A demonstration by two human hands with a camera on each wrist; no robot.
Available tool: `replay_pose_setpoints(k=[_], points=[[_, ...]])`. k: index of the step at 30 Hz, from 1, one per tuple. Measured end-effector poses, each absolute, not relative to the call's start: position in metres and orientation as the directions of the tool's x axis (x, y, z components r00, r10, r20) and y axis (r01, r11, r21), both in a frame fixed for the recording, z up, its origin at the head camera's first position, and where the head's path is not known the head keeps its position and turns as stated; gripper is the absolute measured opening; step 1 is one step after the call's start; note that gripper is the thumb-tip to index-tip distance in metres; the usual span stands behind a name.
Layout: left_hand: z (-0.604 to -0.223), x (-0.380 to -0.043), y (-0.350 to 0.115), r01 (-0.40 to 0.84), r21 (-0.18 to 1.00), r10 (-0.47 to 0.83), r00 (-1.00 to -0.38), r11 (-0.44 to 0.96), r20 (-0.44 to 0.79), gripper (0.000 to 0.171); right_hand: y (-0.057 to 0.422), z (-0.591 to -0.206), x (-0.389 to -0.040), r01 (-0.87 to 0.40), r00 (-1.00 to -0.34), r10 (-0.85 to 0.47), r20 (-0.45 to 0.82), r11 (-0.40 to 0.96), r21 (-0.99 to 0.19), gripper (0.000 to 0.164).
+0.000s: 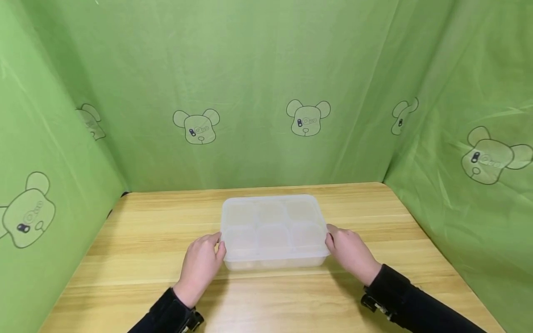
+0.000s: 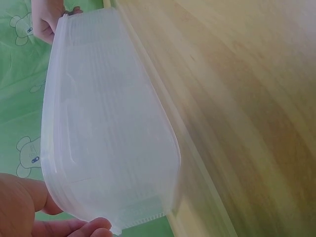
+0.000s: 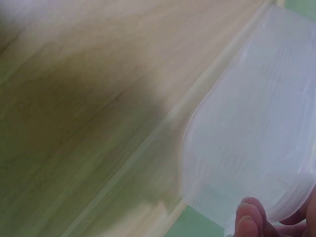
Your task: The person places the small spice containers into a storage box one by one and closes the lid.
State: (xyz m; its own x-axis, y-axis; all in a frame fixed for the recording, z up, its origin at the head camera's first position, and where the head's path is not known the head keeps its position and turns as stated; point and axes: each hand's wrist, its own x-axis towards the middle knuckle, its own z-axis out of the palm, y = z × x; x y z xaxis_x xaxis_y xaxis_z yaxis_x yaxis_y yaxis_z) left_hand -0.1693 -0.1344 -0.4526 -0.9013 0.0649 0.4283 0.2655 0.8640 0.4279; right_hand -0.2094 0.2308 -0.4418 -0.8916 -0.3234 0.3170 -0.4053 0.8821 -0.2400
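Observation:
A translucent white plastic storage box [image 1: 272, 229] with a lid is in the middle of the table in the head view. Through its lid several compartments show faintly. My left hand [image 1: 202, 259] grips the box's left end at the lid rim, and the left wrist view shows its fingertips [image 2: 96, 228] curled under that rim. At the opposite end my right hand [image 1: 351, 252] holds the rim the same way, its fingertips [image 3: 250, 215] bent beneath the edge. Whether the box's base touches the table cannot be told. Nothing recognisable shows inside.
The light wooden table [image 1: 158, 222] stretches around the box on every side. Green fabric [image 1: 250, 60] printed with bear heads hangs along the table's back edge and both sides. Black sleeves cover both forearms.

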Motion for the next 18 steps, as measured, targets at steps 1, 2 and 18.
replay_pose_setpoints(k=[1, 2, 18], points=[[-0.453, -0.169, -0.135, 0.265, 0.426, 0.068, -0.903, 0.865, 0.424, 0.027, 0.231, -0.442, -0.209, -0.404, -0.894, -0.323, 0.311, 0.88, -0.249, 0.027], [-0.453, -0.169, -0.136, 0.264, 0.423, 0.072, -0.906, 0.867, 0.417, 0.028, 0.232, -0.441, -0.209, -0.397, -0.901, -0.319, 0.294, 0.879, -0.265, 0.029], [-0.426, -0.163, -0.178, 0.275, 0.358, 0.153, -0.93, 0.892, 0.334, 0.047, 0.251, -0.407, -0.216, -0.373, -0.928, -0.349, 0.132, 0.86, -0.349, 0.03]])
